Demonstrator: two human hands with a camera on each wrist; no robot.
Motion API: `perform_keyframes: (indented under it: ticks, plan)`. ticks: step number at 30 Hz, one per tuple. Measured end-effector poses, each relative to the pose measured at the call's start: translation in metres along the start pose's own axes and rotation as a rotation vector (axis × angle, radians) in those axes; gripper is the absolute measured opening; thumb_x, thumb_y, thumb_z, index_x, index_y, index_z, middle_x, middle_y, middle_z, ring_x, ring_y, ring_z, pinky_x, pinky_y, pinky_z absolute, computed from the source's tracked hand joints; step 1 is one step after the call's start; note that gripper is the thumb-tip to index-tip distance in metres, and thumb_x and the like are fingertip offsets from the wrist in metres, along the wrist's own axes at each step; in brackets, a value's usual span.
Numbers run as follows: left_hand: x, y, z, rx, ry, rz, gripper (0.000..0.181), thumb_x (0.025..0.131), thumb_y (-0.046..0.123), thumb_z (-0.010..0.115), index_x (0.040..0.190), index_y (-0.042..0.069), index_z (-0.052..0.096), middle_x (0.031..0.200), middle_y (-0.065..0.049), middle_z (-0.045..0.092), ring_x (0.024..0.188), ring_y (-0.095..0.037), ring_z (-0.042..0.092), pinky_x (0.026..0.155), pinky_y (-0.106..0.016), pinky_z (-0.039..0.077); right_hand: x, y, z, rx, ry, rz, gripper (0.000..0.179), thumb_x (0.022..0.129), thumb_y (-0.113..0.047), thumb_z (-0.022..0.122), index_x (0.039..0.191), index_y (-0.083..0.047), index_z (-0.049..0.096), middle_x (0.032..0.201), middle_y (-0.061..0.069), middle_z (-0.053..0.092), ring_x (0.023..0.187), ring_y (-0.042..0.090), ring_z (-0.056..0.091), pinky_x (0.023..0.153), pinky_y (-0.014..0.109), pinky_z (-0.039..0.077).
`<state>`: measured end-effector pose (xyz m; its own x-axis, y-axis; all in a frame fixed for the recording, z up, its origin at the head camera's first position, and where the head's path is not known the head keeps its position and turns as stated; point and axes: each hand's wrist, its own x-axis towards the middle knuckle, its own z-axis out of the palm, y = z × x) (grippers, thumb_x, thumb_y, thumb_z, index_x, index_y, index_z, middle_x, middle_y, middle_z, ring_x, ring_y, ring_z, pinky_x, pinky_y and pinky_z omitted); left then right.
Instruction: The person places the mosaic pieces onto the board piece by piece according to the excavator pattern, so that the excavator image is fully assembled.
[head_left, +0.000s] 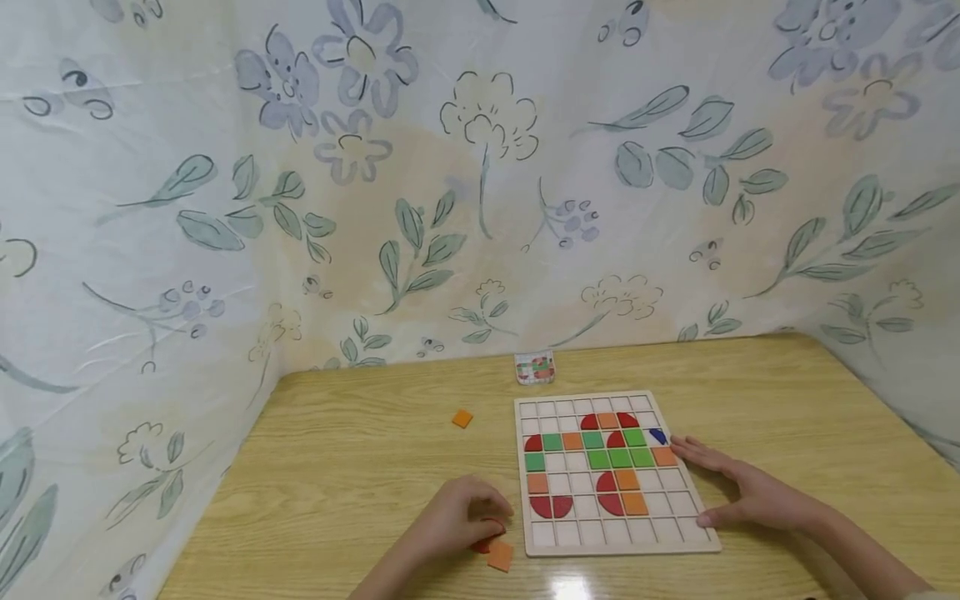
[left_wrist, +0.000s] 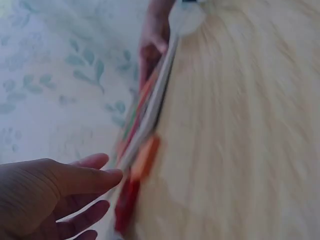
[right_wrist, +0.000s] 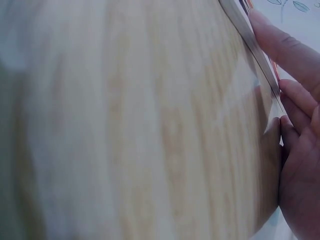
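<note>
My left hand (head_left: 459, 515) hovers beside the left edge of the wooden grid board (head_left: 542, 534), its thumb and fingers loosely bent and apart. Right at its fingertips are red pieces (head_left: 491, 528), partly hidden by the hand. An orange square (head_left: 500, 556) lies against them, also seen in the left wrist view as an orange block (left_wrist: 146, 157). On the board sit red quarter-rounds (head_left: 609, 503), green squares (head_left: 620, 458), orange squares (head_left: 634, 503) and one blue piece (head_left: 657, 437). My right hand (head_left: 750, 493) rests along the board's right edge, fingers extended, thumb at the lower right edge.
A small card (head_left: 535, 368) with a coloured grid pattern lies behind the board, near the back of the wood-grain table (head_left: 337, 467). One loose orange square (head_left: 462, 418) lies left of the board. Flower-patterned cloth (head_left: 480, 208) hangs around the table's back and sides.
</note>
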<state>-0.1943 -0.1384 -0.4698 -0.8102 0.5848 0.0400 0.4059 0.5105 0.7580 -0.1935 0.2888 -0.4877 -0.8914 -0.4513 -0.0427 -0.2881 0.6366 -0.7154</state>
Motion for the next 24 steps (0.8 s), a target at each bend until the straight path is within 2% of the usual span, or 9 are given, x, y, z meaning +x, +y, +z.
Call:
perform_keyframes:
  ticks: [4,5,7,11,14,18,21,24]
  plan:
    - [-0.006,-0.012,-0.005,-0.049,0.019,-0.056,0.008,0.082,0.014,0.069,0.087,0.02,0.071,0.086,0.014,0.066,0.084,-0.001,0.057,0.08,-0.022,0.047,-0.001,0.0,-0.001,-0.008,0.003,-0.007,0.083,0.074,-0.034,0.073,0.144,-0.019,0.032,0.149,0.023,0.02,0.115,-0.033,0.004,0.092,0.062,0.031]
    - [-0.005,-0.015,-0.006,-0.054,0.033,-0.065,0.009,0.082,0.013,0.069,0.087,0.02,0.071,0.086,0.014,0.066,0.083,-0.001,0.057,0.078,-0.021,0.047,-0.001,0.0,-0.002,0.008,0.001,-0.012,0.083,0.075,-0.032,0.073,0.145,-0.019,0.031,0.149,0.024,0.019,0.114,-0.033,0.004,0.091,0.065,0.029]
    - [-0.001,-0.02,-0.008,-0.058,0.073,-0.067,0.01,0.082,0.011,0.068,0.087,0.019,0.071,0.086,0.012,0.067,0.082,-0.001,0.059,0.076,-0.021,0.048,-0.002,0.0,-0.002,0.049,-0.008,-0.022,0.082,0.075,-0.029,0.074,0.145,-0.018,0.031,0.149,0.025,0.018,0.114,-0.033,0.004,0.087,0.072,0.023]
    - [0.012,-0.033,-0.014,-0.046,0.163,-0.056,0.01,0.082,0.011,0.068,0.09,0.016,0.071,0.086,0.01,0.068,0.082,-0.003,0.06,0.074,-0.02,0.049,-0.001,0.0,-0.002,0.071,-0.013,-0.015,0.083,0.075,-0.028,0.074,0.145,-0.019,0.031,0.151,0.021,0.017,0.114,-0.033,0.004,0.087,0.074,0.021]
    - [0.022,-0.04,-0.019,-0.052,0.194,-0.037,0.012,0.083,0.011,0.068,0.094,0.013,0.07,0.088,0.006,0.069,0.082,-0.005,0.062,0.073,-0.021,0.049,-0.001,0.0,-0.001,0.068,-0.009,-0.014,0.083,0.075,-0.028,0.074,0.145,-0.018,0.031,0.151,0.021,0.018,0.115,-0.032,0.004,0.086,0.074,0.02]
    - [0.027,-0.042,-0.026,-0.045,0.208,-0.066,0.015,0.081,0.016,0.07,0.096,0.014,0.07,0.092,0.005,0.069,0.083,-0.007,0.062,0.072,-0.023,0.049,0.0,0.0,0.0,0.056,-0.011,-0.005,0.083,0.075,-0.03,0.074,0.145,-0.019,0.031,0.149,0.024,0.018,0.113,-0.033,0.004,0.087,0.074,0.021]
    - [0.026,-0.039,-0.029,-0.011,0.178,-0.089,0.021,0.078,0.021,0.074,0.098,0.016,0.07,0.094,0.008,0.068,0.087,-0.008,0.06,0.077,-0.025,0.048,0.001,0.0,0.001,0.049,-0.012,0.007,0.083,0.074,-0.032,0.074,0.145,-0.019,0.031,0.149,0.025,0.017,0.113,-0.034,0.004,0.087,0.074,0.021]
    - [0.024,-0.036,-0.03,0.036,0.12,-0.065,0.024,0.077,0.018,0.075,0.101,0.015,0.07,0.096,0.009,0.067,0.094,-0.009,0.059,0.086,-0.03,0.046,0.001,0.0,0.001,0.04,-0.008,0.02,0.084,0.073,-0.035,0.074,0.145,-0.021,0.032,0.149,0.024,0.017,0.114,-0.034,0.005,0.089,0.073,0.021]
